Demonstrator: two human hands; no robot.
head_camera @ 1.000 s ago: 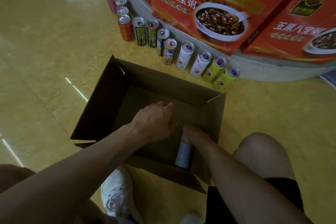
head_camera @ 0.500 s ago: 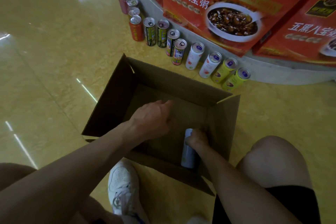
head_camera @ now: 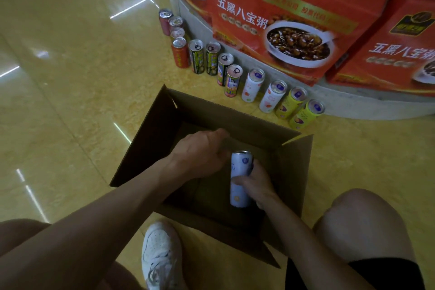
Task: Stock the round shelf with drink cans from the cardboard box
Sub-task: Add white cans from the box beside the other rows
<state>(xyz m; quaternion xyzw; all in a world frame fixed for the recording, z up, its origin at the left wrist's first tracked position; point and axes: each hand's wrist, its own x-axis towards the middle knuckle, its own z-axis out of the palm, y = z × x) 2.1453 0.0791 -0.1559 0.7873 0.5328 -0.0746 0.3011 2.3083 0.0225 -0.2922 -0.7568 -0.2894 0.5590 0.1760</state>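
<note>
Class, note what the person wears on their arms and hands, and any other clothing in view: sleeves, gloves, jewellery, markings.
No sleeves show on either arm as far as the frame reaches. The left hand and right hand wear no gloves, and no watch, bracelet or ring shows. Elsewhere, black shorts and a white laced sneaker are worn.

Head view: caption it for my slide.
Right hand grips a white can in the cardboard box; more cans line the round shelf base.
</note>
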